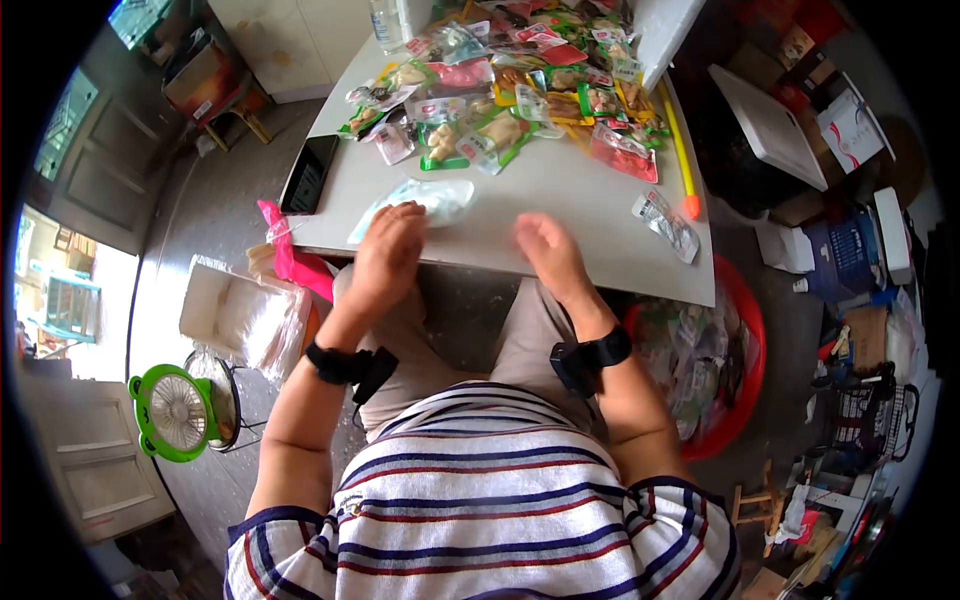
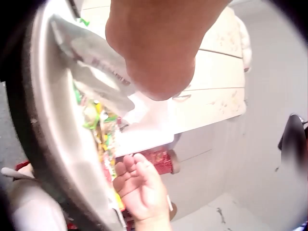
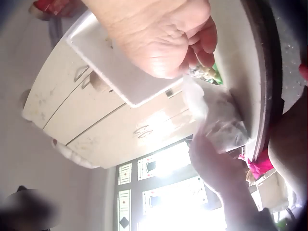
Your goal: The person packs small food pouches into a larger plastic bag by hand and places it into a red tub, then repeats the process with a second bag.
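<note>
A clear plastic bag (image 1: 440, 200) with faint print lies near the front edge of the white table (image 1: 590, 240). My left hand (image 1: 390, 255) is over the bag's near side, its fingers bent and overlapping it in the head view. In the right wrist view the left hand (image 3: 214, 159) is right against the crinkled bag (image 3: 224, 115); I cannot tell whether its fingers grip it. To the right, my right hand (image 1: 550, 255) hovers at the table edge, slightly blurred. The left wrist view shows the right palm (image 2: 142, 190) with loosely bent fingers and nothing in them.
Many small colourful food packets (image 1: 510, 100) pile up at the back of the table. A phone (image 1: 310, 175) lies at the left edge, a silver packet (image 1: 665, 225) and a yellow stick (image 1: 680, 150) at the right. Below stands a red basin (image 1: 755, 350) of packets.
</note>
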`<state>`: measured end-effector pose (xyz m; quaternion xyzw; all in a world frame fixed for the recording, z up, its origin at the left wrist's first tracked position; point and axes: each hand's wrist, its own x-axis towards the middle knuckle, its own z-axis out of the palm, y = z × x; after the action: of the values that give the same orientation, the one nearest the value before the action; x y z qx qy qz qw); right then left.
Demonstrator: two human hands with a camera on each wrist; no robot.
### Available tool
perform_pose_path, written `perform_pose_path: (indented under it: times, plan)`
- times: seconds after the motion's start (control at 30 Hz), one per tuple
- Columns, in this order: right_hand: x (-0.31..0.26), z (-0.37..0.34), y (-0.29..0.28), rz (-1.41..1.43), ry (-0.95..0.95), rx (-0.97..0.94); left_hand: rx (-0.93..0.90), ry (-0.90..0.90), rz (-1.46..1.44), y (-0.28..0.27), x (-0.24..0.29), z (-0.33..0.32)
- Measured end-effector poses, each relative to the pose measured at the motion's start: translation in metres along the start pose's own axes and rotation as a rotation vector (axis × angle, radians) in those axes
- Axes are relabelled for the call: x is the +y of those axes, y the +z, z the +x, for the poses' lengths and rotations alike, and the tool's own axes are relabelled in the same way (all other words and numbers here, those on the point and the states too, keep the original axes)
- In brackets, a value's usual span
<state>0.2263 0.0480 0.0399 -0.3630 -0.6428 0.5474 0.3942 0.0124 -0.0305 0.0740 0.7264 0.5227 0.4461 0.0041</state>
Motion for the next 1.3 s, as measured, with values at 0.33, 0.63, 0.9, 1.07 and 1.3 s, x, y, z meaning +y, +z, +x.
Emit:
perform_pose_path:
  times: [0.33, 0.63, 0.9, 1.07, 1.3]
  plan:
    - [-0.121, -0.025, -0.01, -0.689, -0.896, -0.147, -0.39, -0.388, -0.567, -0.053, 0.079, 0.037]
    - [-0.088, -0.067, -0.021, -0.664, -0.419, -0.392, -0.553, -0.344, -0.753, -0.008, 0.077, 0.004]
    - [-0.076, -0.105, -0.123, -0.417, -0.217, 0.049, -0.591, -0.57, -0.863, 0.016, 0.046, -0.018]
    - [-0.049, -0.15, -0.191, -0.474, -0.178, 0.507, -0.757, -0.735, -0.779, 0.042, 0.005, -0.068]
    - [-0.022, -0.2, -0.243, -0.255, -0.025, 0.906, -0.76, -0.834, -0.669, 0.065, -0.031, -0.124]
